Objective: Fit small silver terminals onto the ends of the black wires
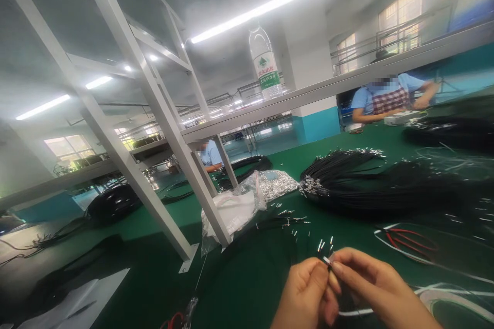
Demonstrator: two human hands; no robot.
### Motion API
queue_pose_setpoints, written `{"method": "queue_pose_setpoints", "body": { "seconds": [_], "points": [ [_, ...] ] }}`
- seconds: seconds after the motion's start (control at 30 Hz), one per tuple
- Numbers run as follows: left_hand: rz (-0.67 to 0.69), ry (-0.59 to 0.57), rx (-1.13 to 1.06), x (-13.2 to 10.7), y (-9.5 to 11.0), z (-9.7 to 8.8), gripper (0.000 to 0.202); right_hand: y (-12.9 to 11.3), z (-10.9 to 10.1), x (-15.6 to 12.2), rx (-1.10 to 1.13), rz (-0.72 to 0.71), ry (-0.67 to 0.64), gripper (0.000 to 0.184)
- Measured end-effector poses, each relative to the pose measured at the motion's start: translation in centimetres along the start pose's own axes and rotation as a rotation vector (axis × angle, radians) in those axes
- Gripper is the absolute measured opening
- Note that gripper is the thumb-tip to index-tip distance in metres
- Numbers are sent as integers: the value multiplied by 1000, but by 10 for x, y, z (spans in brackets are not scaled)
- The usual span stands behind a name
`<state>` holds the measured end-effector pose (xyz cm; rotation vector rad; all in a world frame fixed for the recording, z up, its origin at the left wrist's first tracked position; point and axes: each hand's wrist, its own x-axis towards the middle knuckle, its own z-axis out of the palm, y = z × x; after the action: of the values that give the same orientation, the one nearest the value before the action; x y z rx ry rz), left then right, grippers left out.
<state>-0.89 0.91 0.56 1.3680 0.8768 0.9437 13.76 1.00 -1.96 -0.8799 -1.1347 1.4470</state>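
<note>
My left hand [306, 290] and my right hand [372, 280] meet at the lower right, with fingertips almost touching. Several thin black cables with bright silver tips [326, 244] stick up from between them. The left thumb and fingers are closed round these cables just below the tips. A small white strip [327, 260] shows between the two hands, where the right thumb and forefinger pinch; whether it is a label or tape I cannot tell. More loose cable ends with silver tips [287, 216] lie on the green table just beyond.
A large bundle of black cables [347, 200] curves behind my hands. Clear plastic bags of small silver parts [278, 185] lie by the grey rack posts [193, 185]. On the rack's rail stands a water bottle [266, 69]. Red-handled tool [175, 320] at front; co-workers sit beyond.
</note>
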Motion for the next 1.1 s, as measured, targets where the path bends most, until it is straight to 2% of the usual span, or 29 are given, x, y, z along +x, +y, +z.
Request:
{"method": "queue_pose_setpoints", "body": {
  "seconds": [0.07,0.33,0.5,0.7,0.87,0.97,1.1],
  "points": [
    [0,-28,-74,1,-4,0,54,-1,2,0,27,18,24,45],
    [-37,-165,-405,5,-19,1,51,0,4,1,175,109,-43,45],
    [-48,-205,-448,2,-19,0,48,6,0,2,149,107,-67,42],
    [-64,-212,-475,1,-20,-1,50,1,-1,-2,158,160,-120,42],
    [-35,-228,-486,3,-21,0,48,1,6,-2,225,220,-77,46],
    [-46,-184,-439,5,-19,2,50,5,8,0,222,269,-21,49],
    [-73,14,-200,7,-18,2,53,10,2,2,233,192,-7,41]
  ]
}}
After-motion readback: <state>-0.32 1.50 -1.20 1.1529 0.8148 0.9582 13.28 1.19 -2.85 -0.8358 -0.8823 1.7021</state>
